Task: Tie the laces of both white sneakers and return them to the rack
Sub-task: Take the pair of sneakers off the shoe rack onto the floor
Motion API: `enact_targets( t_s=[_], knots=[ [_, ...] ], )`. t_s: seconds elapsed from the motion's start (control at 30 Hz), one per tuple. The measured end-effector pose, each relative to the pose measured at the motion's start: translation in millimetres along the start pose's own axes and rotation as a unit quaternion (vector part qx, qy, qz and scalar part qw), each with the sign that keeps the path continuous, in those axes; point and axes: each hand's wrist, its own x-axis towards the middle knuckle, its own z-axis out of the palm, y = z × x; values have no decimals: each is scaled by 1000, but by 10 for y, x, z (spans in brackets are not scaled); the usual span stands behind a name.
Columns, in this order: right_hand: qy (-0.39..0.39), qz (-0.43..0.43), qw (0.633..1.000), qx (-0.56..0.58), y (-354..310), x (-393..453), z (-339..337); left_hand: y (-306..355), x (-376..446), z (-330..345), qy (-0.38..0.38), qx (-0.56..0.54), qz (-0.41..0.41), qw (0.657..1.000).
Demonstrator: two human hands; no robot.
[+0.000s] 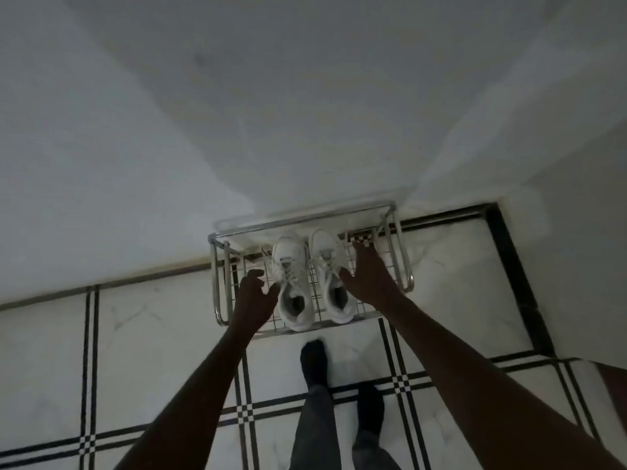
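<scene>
- Your left hand (254, 296) sits half-curled beside the left sneaker (292, 283), holding nothing.
- Your right hand (368, 276) is spread flat against the right sneaker (330, 276).
- Both sneakers sit side by side on the rack (220, 266).

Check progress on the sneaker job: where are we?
Both white sneakers sit side by side on the metal rack. The laces look loose, though blur makes that uncertain. Left hand and right hand are open beside the pair, gripping nothing. Likely the start: lifting, tying and returning remain.
</scene>
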Motion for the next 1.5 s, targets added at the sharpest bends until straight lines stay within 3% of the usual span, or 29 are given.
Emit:
enact_targets(
  t_s=[0.2,0.33,0.67,0.87,1.13,1.27,1.5],
  knots=[
    [-76,117,990,9,595,445,652,-611,286,486,-67,-26,-75,995],
    [-93,121,988,12,1017,675,1076,-651,357,615,-90,-91,-95,987],
    [-92,101,988,69,912,590,1052,-762,411,706,-70,-107,-64,990],
    [-29,42,992,114,915,119,1126,-859,9,834,-42,-126,-30,991],
    [80,-119,976,165,1277,-1034,1372,-1375,-1147,1196,30,-168,19,985],
    [78,-78,983,144,1679,-1454,1793,-1757,-1514,1470,44,-167,2,985],
    [43,-47,984,166,2479,-1961,2761,-2853,-1863,2224,4,-195,-34,980]
  ],
)
